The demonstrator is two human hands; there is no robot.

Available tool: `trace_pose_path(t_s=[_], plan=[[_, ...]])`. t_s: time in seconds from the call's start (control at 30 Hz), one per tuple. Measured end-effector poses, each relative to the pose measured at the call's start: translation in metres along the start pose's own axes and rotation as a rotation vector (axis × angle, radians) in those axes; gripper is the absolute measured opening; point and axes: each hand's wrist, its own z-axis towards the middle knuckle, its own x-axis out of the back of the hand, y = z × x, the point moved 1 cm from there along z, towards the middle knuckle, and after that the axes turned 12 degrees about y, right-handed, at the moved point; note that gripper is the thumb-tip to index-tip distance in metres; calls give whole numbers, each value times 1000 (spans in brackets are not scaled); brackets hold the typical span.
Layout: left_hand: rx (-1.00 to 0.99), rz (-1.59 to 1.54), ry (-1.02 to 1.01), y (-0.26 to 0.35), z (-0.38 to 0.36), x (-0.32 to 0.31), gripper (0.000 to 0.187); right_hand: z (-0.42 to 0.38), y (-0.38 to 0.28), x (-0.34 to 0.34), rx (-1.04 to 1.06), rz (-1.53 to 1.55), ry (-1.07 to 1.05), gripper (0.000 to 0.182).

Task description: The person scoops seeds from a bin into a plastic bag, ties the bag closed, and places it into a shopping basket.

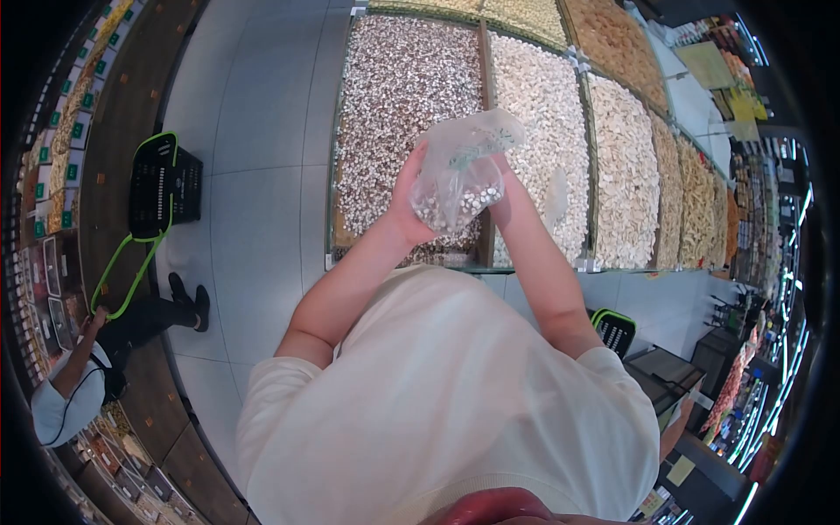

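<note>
A clear plastic bag (461, 171) with a small heap of pale nuts at its bottom hangs in front of me. My left hand (408, 203) grips the bag's left side. My right hand (502, 203) is mostly hidden behind the bag and holds its right side. Both hands are raised over the bulk bin of speckled brown-and-white nuts (398, 96), near the wooden divider (484, 79) that separates it from the bin of pale white nuts (547, 114).
Further bins of dried goods (626, 175) run to the right. A black basket with green handles (164, 188) stands on the grey floor, left. A person in a cap (74, 394) crouches at the left shelves. Another basket (615, 331) sits by my right elbow.
</note>
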Motion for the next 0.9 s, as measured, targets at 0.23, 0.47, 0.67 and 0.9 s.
trace_pose_path(t_s=[0.23,0.47,0.67,0.9], plan=[[-30,-71,24,0,4,-11,67,13,2,3,8,-33,-15,42],[-22,-120,-89,5,8,-13,67,16,-1,-3,14,-73,-23,39],[-65,-122,35,4,11,-9,67,-36,1,-23,-3,25,41,38],[-41,-125,-63,8,14,-4,68,-88,-4,-23,179,25,373,37]])
